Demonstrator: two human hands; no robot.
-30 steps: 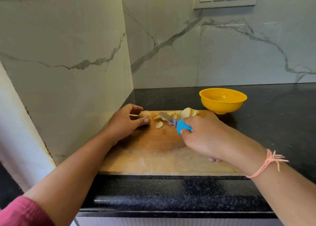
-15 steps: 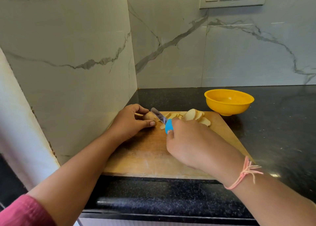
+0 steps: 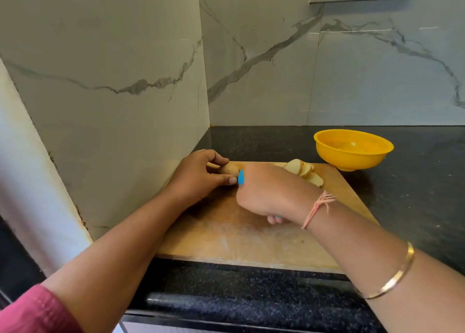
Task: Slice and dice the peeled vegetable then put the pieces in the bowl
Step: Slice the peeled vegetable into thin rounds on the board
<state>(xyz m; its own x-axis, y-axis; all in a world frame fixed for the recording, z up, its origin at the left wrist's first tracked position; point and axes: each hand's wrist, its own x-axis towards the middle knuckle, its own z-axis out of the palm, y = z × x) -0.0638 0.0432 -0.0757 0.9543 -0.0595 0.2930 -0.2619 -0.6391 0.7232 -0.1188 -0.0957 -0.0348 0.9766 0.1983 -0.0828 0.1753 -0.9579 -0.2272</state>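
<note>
Gripping the blue knife handle (image 3: 240, 177), the right hand (image 3: 269, 191) was just beside the peeled vegetable (image 3: 229, 169) pinched by the left hand (image 3: 198, 179).

Slices (image 3: 305, 173) on board (image 3: 251, 239); bowl (image 3: 352, 149) seemingly beyond.

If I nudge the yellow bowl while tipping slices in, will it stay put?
Probably not firmly. The bowl looks like thin plastic and appears empty, so it is likely light. It stands on a narrow foot, so a push at the rim may tip it. The counter looks polished, so it may slide.
</note>
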